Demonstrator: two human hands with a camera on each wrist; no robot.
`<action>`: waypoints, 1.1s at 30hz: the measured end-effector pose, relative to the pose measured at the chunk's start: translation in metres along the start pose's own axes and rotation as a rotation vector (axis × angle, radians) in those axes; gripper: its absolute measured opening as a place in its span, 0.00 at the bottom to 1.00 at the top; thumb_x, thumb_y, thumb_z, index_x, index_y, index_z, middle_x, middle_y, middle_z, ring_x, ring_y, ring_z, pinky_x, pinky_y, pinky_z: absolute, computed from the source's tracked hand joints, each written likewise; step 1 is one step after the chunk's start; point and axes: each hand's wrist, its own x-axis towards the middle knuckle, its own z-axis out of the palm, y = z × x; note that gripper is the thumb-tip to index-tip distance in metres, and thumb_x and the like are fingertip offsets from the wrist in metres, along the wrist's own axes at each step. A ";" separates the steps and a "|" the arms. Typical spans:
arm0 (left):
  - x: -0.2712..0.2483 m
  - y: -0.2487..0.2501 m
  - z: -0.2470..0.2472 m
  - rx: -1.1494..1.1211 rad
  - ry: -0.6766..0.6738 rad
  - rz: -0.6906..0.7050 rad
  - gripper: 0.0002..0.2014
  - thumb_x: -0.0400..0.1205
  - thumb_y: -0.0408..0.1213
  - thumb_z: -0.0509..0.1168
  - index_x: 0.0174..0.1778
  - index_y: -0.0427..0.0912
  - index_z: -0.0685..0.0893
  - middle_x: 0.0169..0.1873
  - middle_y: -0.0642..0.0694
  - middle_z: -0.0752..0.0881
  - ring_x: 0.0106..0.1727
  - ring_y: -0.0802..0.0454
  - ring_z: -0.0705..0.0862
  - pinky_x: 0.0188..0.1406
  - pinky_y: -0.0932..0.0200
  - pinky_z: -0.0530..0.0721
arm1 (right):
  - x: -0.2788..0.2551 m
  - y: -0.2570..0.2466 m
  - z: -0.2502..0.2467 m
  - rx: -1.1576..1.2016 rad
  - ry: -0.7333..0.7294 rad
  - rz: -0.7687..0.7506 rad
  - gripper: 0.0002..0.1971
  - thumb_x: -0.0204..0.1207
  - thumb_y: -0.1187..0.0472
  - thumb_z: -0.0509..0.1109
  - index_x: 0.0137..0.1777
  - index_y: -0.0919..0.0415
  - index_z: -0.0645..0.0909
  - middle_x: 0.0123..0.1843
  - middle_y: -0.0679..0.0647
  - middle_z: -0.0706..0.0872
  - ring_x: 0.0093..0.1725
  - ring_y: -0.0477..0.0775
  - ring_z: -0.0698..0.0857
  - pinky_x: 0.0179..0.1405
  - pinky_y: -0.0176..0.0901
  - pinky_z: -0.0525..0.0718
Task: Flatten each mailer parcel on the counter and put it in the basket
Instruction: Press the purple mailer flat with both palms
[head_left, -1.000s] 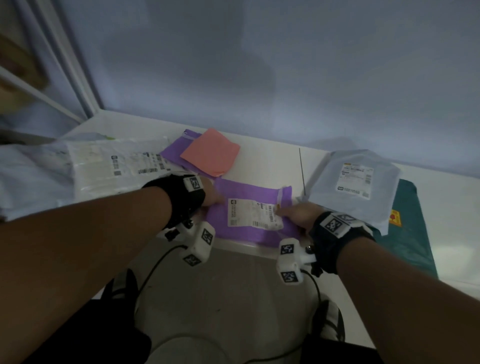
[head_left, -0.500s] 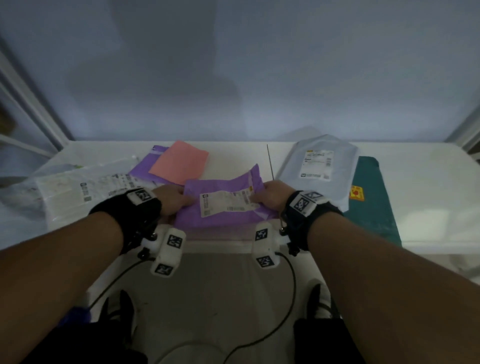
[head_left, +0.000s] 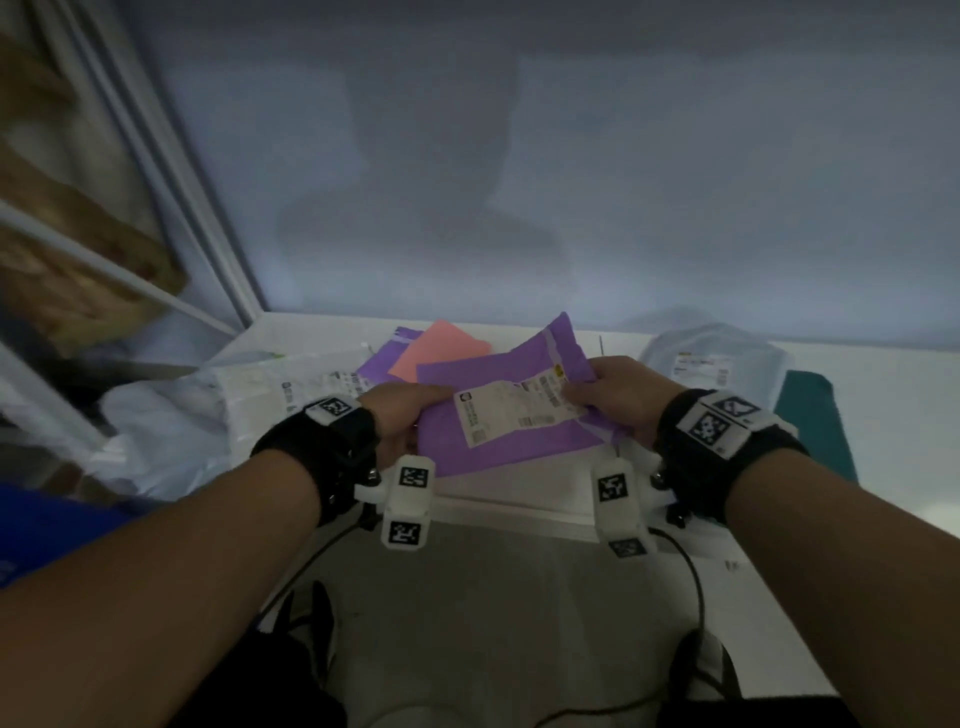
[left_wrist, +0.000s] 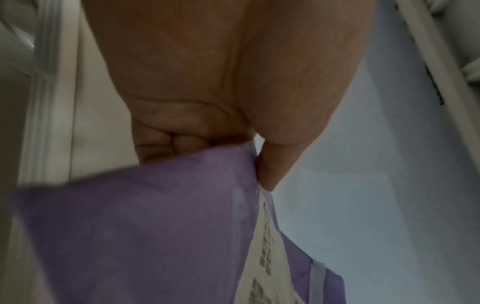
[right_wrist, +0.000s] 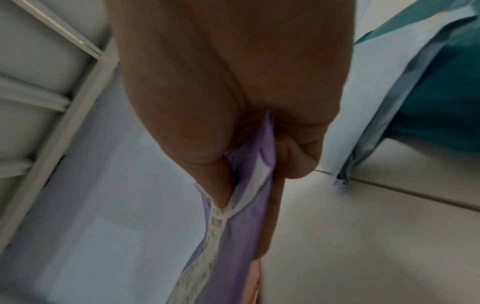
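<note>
Both hands hold a purple mailer (head_left: 498, 374) with a white shipping label, lifted off the white counter (head_left: 883, 415) and tilted, its right end higher. My left hand (head_left: 402, 415) grips its left edge, thumb on top and fingers curled beneath (left_wrist: 182, 142). My right hand (head_left: 618, 395) pinches its right edge, thumb on the label (right_wrist: 221, 185). The purple mailer (left_wrist: 145, 226) fills the lower left wrist view, and in the right wrist view the mailer (right_wrist: 246, 216) shows edge-on. No basket is in view.
On the counter lie a pink mailer (head_left: 441, 348) over another purple one (head_left: 379, 364), white mailers (head_left: 249, 405) at left, a grey-blue mailer (head_left: 722, 358) on a teal one (head_left: 810, 415) at right. A wall (head_left: 571, 182) stands behind; a white frame (head_left: 156, 156) rises at left.
The purple mailer lay flat under both hands a second ago; both hands took hold of its ends and have raised it off the counter, tilting it.
</note>
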 end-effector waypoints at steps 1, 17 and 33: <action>-0.003 0.005 -0.009 0.005 -0.003 -0.003 0.17 0.82 0.39 0.67 0.65 0.36 0.84 0.60 0.33 0.86 0.55 0.36 0.86 0.57 0.38 0.85 | 0.000 -0.010 0.003 -0.011 -0.010 -0.009 0.05 0.79 0.62 0.71 0.45 0.61 0.88 0.52 0.62 0.91 0.49 0.61 0.89 0.55 0.58 0.89; -0.091 0.026 -0.246 -0.055 0.126 0.012 0.20 0.86 0.40 0.57 0.65 0.26 0.78 0.16 0.42 0.78 0.10 0.53 0.71 0.11 0.70 0.67 | 0.050 -0.228 0.153 -0.339 -0.193 -0.083 0.14 0.79 0.50 0.71 0.57 0.58 0.84 0.62 0.62 0.88 0.60 0.63 0.87 0.61 0.58 0.86; -0.174 -0.150 -0.436 -0.317 0.431 -0.064 0.16 0.87 0.35 0.54 0.34 0.34 0.74 0.12 0.45 0.71 0.08 0.57 0.65 0.10 0.70 0.54 | 0.022 -0.311 0.422 -0.659 -0.497 -0.444 0.09 0.83 0.58 0.64 0.40 0.54 0.78 0.51 0.59 0.82 0.50 0.57 0.80 0.55 0.47 0.81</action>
